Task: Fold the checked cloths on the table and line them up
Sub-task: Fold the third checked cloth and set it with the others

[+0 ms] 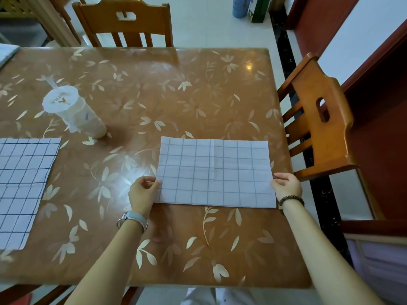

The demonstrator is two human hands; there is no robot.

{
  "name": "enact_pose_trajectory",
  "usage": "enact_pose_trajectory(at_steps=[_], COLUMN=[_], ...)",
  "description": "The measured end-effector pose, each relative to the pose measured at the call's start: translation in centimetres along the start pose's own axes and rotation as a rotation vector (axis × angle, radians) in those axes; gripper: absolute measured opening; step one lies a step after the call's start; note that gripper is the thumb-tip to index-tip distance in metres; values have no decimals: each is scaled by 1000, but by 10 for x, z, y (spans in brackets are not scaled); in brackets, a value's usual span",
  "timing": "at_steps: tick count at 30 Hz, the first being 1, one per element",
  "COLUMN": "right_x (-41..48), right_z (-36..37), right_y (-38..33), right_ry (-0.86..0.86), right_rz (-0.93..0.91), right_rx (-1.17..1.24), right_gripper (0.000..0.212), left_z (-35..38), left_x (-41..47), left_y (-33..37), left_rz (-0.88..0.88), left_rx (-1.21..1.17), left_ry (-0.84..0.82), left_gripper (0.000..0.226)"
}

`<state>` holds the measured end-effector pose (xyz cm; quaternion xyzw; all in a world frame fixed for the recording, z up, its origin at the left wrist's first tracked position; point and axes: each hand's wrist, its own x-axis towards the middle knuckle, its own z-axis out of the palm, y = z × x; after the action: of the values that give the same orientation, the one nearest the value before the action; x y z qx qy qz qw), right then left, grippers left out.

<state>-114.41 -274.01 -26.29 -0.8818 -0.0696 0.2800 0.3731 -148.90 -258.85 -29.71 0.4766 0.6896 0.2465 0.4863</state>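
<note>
A white cloth with a thin grey check [214, 172] lies flat on the brown leaf-patterned table [176, 95], right of centre, folded into a wide rectangle. My left hand [143, 192] pinches its left edge between thumb and fingers. My right hand [286, 187] grips its right edge near the table's right side. A second checked cloth [22, 186], with darker lines, lies flat at the left edge of the view, apart from both hands and partly cut off by the frame.
A plastic cup with a lid and straw [74, 112] stands behind the left cloth. Wooden chairs stand at the far side [125, 23] and the right side [317, 119]. A pale folded item [6, 53] lies at the far left corner.
</note>
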Motion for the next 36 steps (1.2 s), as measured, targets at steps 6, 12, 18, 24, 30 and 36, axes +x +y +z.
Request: enact_pose_trajectory(at_steps=[6, 12, 18, 24, 30, 36], right_x=[-3, -20, -61, -71, -73, -70], right_z=[-2, -1, 32, 56, 62, 67], right_y=[-1, -8, -1, 25, 37, 38], right_ry=[-6, -27, -441, -517, -455, -337], right_rz=[-34, -367, -781, -870, -922, -990], right_rx=[29, -57, -334, -568, -641, -612], right_gripper=[31, 27, 23, 37, 44, 51], left_z=[4, 5, 14, 15, 18, 20], left_x=[-6, -27, -51, -48, -40, -35], left_y=[7, 14, -2, -14, -16, -16], left_rz=[16, 226, 735, 809, 922, 888], left_rx=[-6, 35, 508, 619, 690, 661], left_ry=[53, 87, -251, -302, -237, -139], left_gripper=[17, 22, 25, 37, 42, 25])
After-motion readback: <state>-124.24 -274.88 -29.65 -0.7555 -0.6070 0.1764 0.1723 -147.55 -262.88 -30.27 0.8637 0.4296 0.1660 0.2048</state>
